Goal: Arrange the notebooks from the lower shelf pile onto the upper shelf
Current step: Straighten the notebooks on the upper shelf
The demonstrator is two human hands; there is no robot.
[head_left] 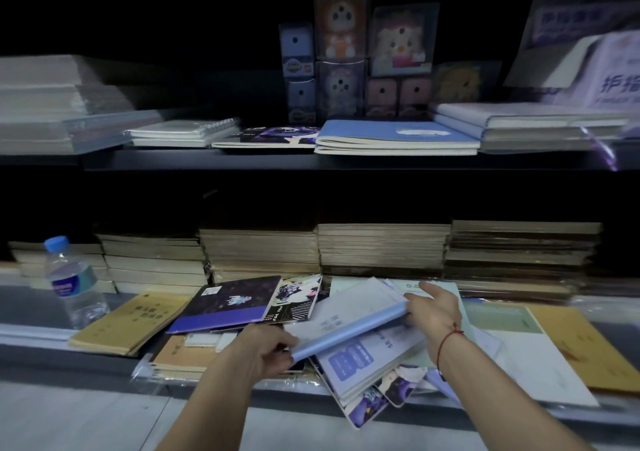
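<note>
Both hands (346, 329) on pale-blue notebook (349, 315)

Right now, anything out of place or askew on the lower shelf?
Yes. A water bottle stands at the left among the stationery. The front notebooks lie fanned at odd angles, and a purple-patterned notebook overhangs the shelf edge. Both hands, left and right, hold a light blue notebook tilted over the pile.

**One view, from my head**

My only camera sits on my head, facing forward and slightly down at the two shelves. The lower shelf (104, 353) lies close beneath me, the upper shelf (242, 161) further back. My forearms enter from the bottom edge.
</note>
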